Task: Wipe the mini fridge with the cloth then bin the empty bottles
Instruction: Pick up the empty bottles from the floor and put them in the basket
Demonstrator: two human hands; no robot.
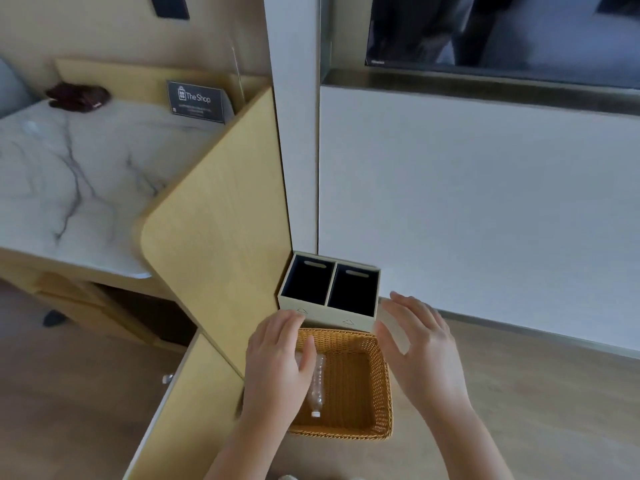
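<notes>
"Bottle (pixel 318 389) first: where is it lying?"

"Inside the wicker basket (pixel 383 382) on the floor, along its left side, white cap toward the near end. It's clear plastic and looks empty."

"And the hands?"

"The left hand (pixel 277 358) is over the basket with its fingers straight across the bottle's far end, not curled round it. The right hand (pixel 420 348) hangs above the basket's right rim, fingers spread wide, holding nothing."

"The bin?"

"The two-compartment bin (pixel 329 318) stands just beyond the basket against the white wall, both compartments dark inside."

"The cloth?"

"A dark cloth (pixel 78 95) lies bunched at the far left of the marble counter (pixel 86 174), well apart from the hands. A black sign (pixel 196 101) stands to its right."
</notes>
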